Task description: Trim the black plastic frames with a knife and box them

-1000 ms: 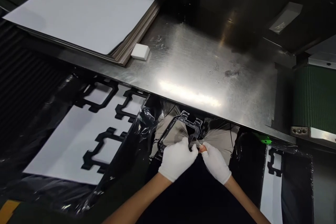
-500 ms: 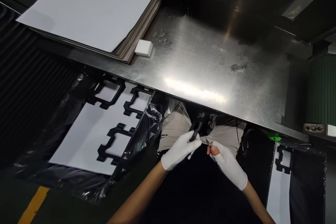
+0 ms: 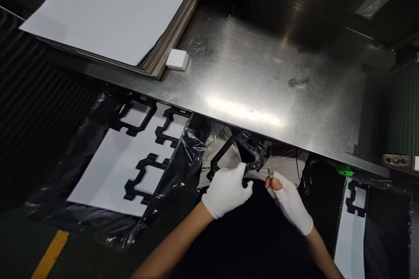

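Observation:
In a white glove, my left hand (image 3: 227,189) grips a black plastic frame (image 3: 225,150) by its near edge. The frame is tilted above my lap, its broad opening facing me. My right hand (image 3: 288,200), gloved with thumb and finger bare, pinches a small pointed blade (image 3: 269,173). The blade's tip points up and stands a little right of the frame, apart from it. The blade's handle is hidden inside the fist.
A metal table (image 3: 245,78) lies ahead, bearing a stack of white sheets (image 3: 111,13) and a small white block (image 3: 177,59). To the left, a plastic-lined box (image 3: 108,174) holds several black frames on white paper. Another black frame (image 3: 356,199) lies on paper at right.
My left hand has turned the black frame from nearly edge-on to showing its opening. My right hand and the blade have shifted slightly right, away from it.

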Available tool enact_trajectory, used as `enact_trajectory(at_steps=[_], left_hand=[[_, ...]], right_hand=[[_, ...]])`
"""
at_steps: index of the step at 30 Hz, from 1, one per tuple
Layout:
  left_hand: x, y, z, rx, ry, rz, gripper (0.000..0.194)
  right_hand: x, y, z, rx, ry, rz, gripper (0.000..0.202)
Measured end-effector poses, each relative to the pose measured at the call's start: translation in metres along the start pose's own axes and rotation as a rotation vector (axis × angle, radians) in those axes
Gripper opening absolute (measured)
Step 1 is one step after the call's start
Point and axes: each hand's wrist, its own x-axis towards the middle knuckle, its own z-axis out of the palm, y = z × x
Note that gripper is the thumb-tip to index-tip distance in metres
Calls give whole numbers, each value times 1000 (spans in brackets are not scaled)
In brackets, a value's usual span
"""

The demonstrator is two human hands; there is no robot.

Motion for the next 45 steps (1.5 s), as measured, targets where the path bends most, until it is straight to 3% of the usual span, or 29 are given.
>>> enact_trajectory(at_steps=[2, 5, 16, 23, 26, 29, 31, 34, 40, 45], left_hand=[[0, 7, 3, 230, -60, 41, 22], [0, 12, 2, 317, -105, 94, 24], [-1, 15, -3, 306, -102, 111, 19], [-3, 19, -8, 201, -88, 114, 15], [-10, 16, -26, -97, -78, 107, 11], [-11, 4, -47, -923, -177, 175, 15], [-4, -5, -58, -1447, -245, 297, 22], [11, -11, -67, -1878, -269, 398, 21], [23, -7, -66, -2083, -336, 411, 18], [24, 3, -71, -1832, -265, 347, 18]], right_hand=[[0, 2, -3, 7, 43, 4, 58], [2, 6, -7, 0, 85, 3, 57], [8, 14, -9, 32, 132, 19, 52], [9, 2, -10, -45, 196, -33, 59], [7, -2, -17, 15, 296, -37, 56], [6, -5, -29, 119, 438, -71, 50], [7, -9, -36, 163, 458, -97, 45], [14, -14, -41, 123, 411, -119, 42], [36, -31, -48, -186, 294, -51, 45], [38, -64, -49, -515, 161, -88, 45]])
